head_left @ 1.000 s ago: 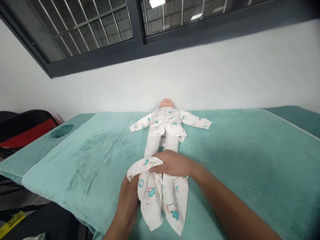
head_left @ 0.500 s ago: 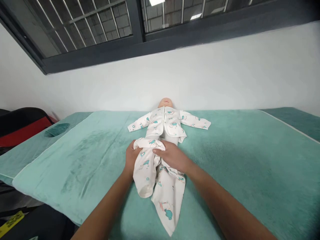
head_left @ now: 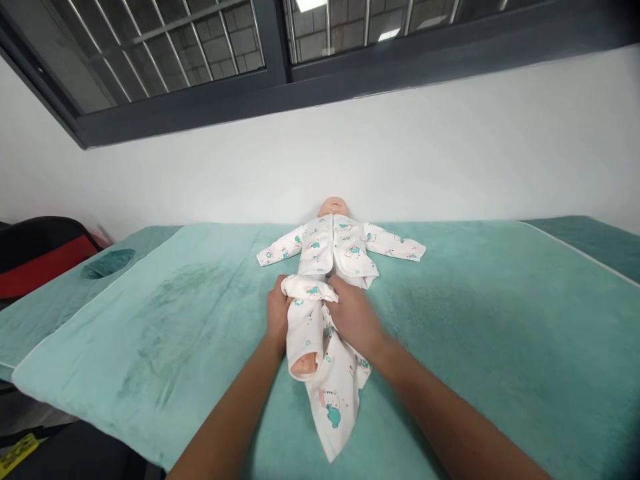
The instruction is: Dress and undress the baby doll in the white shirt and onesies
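A baby doll (head_left: 334,207) lies on its back, head toward the wall, in a white printed jacket (head_left: 345,248) with both sleeves spread out. White baby pants (head_left: 305,328) with the same teal print are around one of its legs, and the doll's foot (head_left: 305,364) shows in that leg opening. The other pant leg lies flat and limp toward me. My left hand (head_left: 279,310) grips the bunched waistband at its left side. On the right side, my right hand (head_left: 354,313) is closed on the waistband, its fingertips partly hidden by cloth.
A teal cover (head_left: 475,320) spreads over the bed, which has a round hole (head_left: 107,263) at the left. Behind stands a white wall (head_left: 400,153) below a dark-framed barred window (head_left: 280,47). A black and red chair or bag (head_left: 45,263) sits at the far left.
Both hands have pulled the pants slightly up and to the right along the doll's leg. The foot now shows in the leg opening, where only cloth showed before.
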`<state>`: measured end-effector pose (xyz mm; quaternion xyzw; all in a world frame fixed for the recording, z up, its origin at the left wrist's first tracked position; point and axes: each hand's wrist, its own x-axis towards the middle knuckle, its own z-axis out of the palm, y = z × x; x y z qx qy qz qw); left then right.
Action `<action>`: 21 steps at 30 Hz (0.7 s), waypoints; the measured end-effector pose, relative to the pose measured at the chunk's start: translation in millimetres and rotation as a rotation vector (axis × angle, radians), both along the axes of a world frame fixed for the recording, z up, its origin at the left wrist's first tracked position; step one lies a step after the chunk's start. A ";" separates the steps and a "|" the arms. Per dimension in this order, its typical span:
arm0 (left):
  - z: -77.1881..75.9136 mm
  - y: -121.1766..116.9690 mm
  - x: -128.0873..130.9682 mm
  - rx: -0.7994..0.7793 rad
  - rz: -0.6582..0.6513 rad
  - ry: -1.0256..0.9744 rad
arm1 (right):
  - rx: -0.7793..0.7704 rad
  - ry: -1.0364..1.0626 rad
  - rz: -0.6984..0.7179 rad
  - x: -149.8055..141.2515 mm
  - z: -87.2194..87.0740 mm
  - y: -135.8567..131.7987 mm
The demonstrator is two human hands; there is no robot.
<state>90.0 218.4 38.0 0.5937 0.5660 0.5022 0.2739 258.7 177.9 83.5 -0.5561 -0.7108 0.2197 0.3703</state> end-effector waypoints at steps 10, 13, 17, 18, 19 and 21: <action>8.1 0.5 2.7 -0.045 -0.102 -0.245 | 0.033 -0.027 0.016 40.0 8.4 18.9; 13.5 3.6 -2.4 -0.090 -0.201 -0.638 | 0.120 0.078 -0.118 58.6 5.4 26.9; 35.8 18.1 2.3 -0.106 -0.203 -0.415 | 0.411 -0.148 -0.184 65.4 -4.1 33.3; 43.4 23.4 6.0 -0.108 -0.240 -0.262 | 0.428 -0.228 -0.167 63.2 -6.1 34.0; 51.1 28.7 10.4 -0.099 -0.288 -0.093 | 0.423 -0.298 -0.168 59.9 -7.5 34.6; 65.0 38.3 20.6 -0.035 -0.361 0.265 | 0.399 -0.407 -0.213 51.6 -7.8 37.0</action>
